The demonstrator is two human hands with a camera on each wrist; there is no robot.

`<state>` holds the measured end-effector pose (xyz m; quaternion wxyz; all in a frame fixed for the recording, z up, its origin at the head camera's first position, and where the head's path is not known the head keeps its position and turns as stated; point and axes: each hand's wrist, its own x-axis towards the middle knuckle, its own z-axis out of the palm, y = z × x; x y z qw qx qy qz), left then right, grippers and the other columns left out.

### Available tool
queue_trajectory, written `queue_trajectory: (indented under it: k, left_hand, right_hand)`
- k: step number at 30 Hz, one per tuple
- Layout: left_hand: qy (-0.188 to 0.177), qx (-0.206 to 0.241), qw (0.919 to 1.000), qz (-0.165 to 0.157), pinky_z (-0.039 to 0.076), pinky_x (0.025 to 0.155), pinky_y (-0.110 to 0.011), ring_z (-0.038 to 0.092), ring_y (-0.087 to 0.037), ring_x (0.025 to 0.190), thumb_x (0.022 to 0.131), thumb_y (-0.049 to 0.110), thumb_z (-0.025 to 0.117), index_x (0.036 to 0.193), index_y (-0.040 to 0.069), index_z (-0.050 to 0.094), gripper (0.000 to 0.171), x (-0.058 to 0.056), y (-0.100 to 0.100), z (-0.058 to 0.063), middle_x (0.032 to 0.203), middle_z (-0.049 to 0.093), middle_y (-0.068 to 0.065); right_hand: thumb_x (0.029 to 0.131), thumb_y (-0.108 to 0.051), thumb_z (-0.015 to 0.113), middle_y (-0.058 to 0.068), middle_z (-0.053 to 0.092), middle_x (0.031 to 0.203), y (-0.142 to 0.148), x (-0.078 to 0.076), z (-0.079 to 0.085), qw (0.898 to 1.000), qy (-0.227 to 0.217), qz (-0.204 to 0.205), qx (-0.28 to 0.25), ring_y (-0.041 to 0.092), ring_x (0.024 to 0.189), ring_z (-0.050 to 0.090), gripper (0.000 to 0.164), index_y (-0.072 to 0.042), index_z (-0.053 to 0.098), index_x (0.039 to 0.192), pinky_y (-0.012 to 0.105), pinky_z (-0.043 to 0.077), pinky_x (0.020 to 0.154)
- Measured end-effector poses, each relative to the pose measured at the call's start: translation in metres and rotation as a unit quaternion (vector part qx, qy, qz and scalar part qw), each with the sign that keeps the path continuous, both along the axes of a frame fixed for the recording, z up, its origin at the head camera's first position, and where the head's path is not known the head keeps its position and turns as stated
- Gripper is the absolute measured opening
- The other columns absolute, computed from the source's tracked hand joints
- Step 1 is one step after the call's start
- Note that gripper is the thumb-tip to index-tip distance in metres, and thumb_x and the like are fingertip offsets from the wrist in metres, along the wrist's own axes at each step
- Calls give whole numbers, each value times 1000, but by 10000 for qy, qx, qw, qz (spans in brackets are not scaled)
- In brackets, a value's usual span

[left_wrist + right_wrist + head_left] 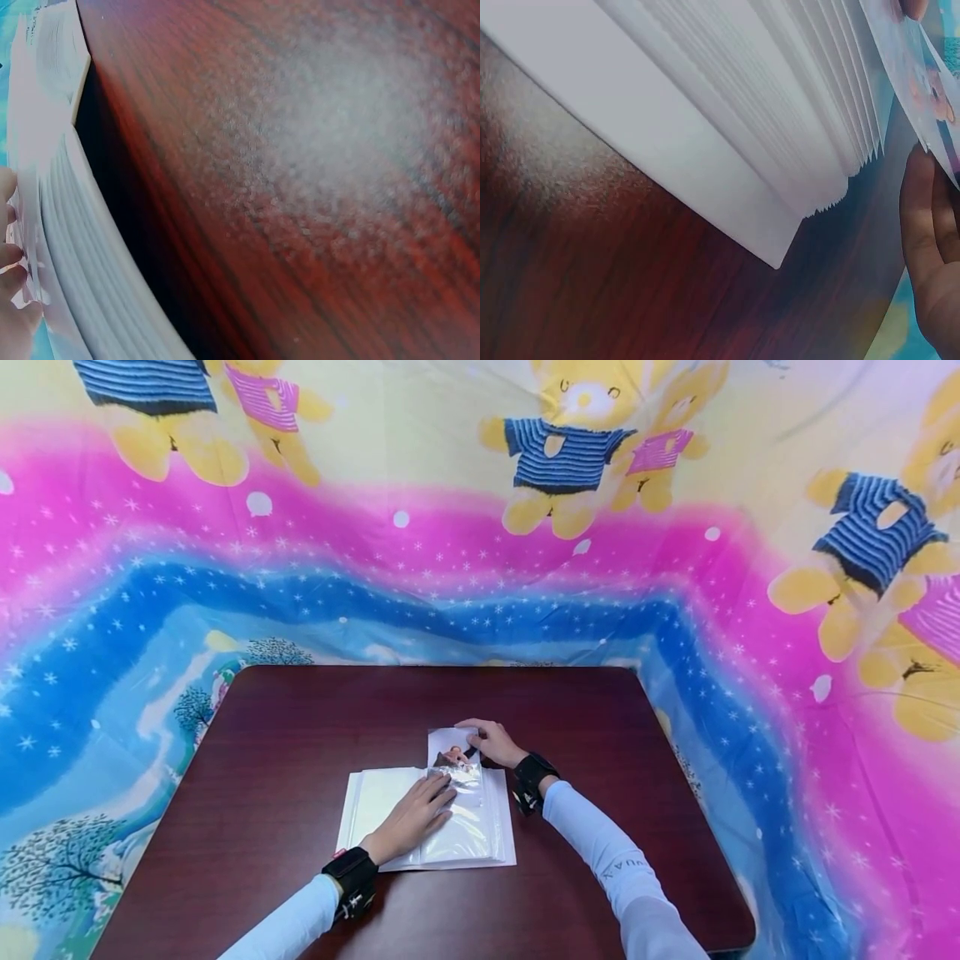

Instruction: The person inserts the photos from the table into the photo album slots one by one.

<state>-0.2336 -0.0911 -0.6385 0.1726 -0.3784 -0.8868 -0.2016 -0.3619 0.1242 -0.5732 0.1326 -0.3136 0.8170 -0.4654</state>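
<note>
An open photo album (378, 797) with clear plastic pockets lies on the dark table. My left hand (414, 817) rests across its middle, fingertips on the plastic near the top of the right-hand page. At that page's upper edge, my right hand (497, 743) holds a photo (441, 742) by its right side, thumb and fingers on opposite faces. The photo's lower part is behind the clear plastic; its upper part sticks out above the album. In the right wrist view, the photo (921, 82) stands beside the fanned page edges. The left wrist view shows fingertips (11, 259) against the plastic.
The reddish-brown wooden table (300, 727) extends around the album on all sides. A patterned cloth (450, 543) with bears and snowflakes hangs behind the table and along its sides. Thick stacked page edges (90, 225) show in the left wrist view.
</note>
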Motion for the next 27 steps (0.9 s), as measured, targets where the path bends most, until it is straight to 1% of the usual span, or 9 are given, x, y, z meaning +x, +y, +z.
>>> queue_trajectory:
  k: [1, 3, 6, 9, 13, 17, 21, 24, 27]
  left_hand:
    - [-5, 44, 10000, -9, 36, 106, -59, 45, -45, 130, 93, 16, 68, 128, -5, 62, 40, 0, 0, 0, 137, 51, -29]
    - [14, 110, 9999, -8, 36, 106, -60, 46, -45, 130, 93, 15, 68, 127, -5, 62, 40, 0, 1, -2, 137, 52, -29]
    - [51, 135, 9999, 13, 37, 105, -59, 46, -43, 130, 93, 15, 67, 127, -5, 62, 40, 1, 1, -4, 137, 52, -28]
    - [46, 123, 9999, 48, 37, 106, -58, 46, -42, 131, 95, 16, 65, 128, -5, 62, 39, 1, 2, -5, 139, 51, -27]
    - [15, 105, 9999, 88, 36, 107, -57, 45, -41, 132, 96, 17, 64, 129, -4, 62, 39, 1, 2, -6, 140, 51, -26]
    - [-22, 136, 9999, 99, 36, 106, -58, 46, -41, 132, 96, 17, 65, 129, -5, 62, 40, 2, 2, -6, 140, 51, -26]
    - [-92, 235, 9997, 75, 36, 106, -60, 45, -42, 132, 96, 16, 65, 129, -6, 61, 40, 2, 3, -6, 140, 51, -27]
    - [-134, 249, 9996, 96, 35, 106, -60, 45, -42, 132, 96, 16, 64, 130, -5, 61, 40, 2, 4, -6, 141, 50, -26]
    - [-118, 208, 9996, 152, 36, 106, -60, 45, -41, 132, 96, 16, 64, 131, -5, 60, 41, 2, 4, -6, 141, 51, -25]
  right_hand:
    - [102, 7, 44, 34, 61, 85, 0, -1, -5, 10000, 6, -37, -4, 31, 47, 42, 35, 8, 53, 135, 29, 39, 50]
    - [103, 6, 42, 30, 61, 80, 0, -2, -11, 9999, 34, -92, 53, 22, 45, 39, 34, 7, 54, 135, 26, 36, 49]
    - [105, 1, 41, 21, 51, 62, 0, -2, -19, 9996, 16, -127, 246, 16, 43, 37, 35, 3, 55, 137, 25, 34, 47]
    - [106, -3, 40, 13, 44, 59, 2, -1, -21, 9992, -146, -127, 356, 12, 41, 33, 35, -1, 56, 137, 25, 33, 46]
    - [106, -4, 42, 12, 61, 83, 4, 1, -23, 9993, -246, -118, 266, 10, 42, 30, 34, -4, 59, 135, 26, 31, 47]
    - [105, -4, 43, 20, 64, 101, 5, 3, -25, 9993, -274, -113, 231, 9, 45, 30, 34, -4, 61, 133, 24, 31, 49]
    - [105, -2, 43, 16, 65, 108, 6, 4, -27, 9993, -289, -129, 203, 8, 47, 31, 33, -4, 64, 130, 23, 32, 53]
    - [104, -2, 43, 11, 63, 94, 7, 5, -27, 9993, -324, -66, 188, 9, 47, 30, 33, -4, 65, 128, 24, 33, 53]
    - [105, -4, 42, 7, 53, 71, 8, 5, -27, 9984, -506, 33, 253, 10, 46, 29, 33, -4, 64, 130, 25, 32, 50]
